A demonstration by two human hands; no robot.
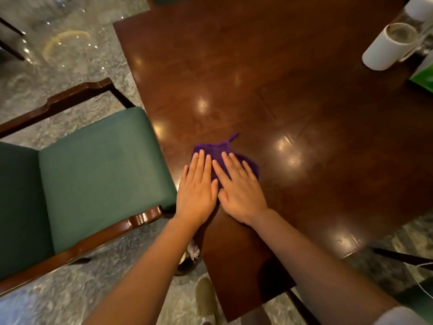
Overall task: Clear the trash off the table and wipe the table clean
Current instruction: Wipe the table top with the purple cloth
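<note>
A purple cloth (220,151) lies flat on the dark polished wooden table (281,90), near its left edge. My left hand (198,191) and my right hand (239,188) both press down flat on the cloth, side by side, fingers stretched out and pointing away from me. A small loop of the cloth sticks out at its far end. Most of the cloth is hidden beneath my palms.
A white mug (391,46) stands at the table's far right, with a white container (420,8) behind it and a green packet (423,78) at the right edge. A green-cushioned wooden chair (98,165) stands against the table's left side. My shoe (206,299) shows on the marble floor below.
</note>
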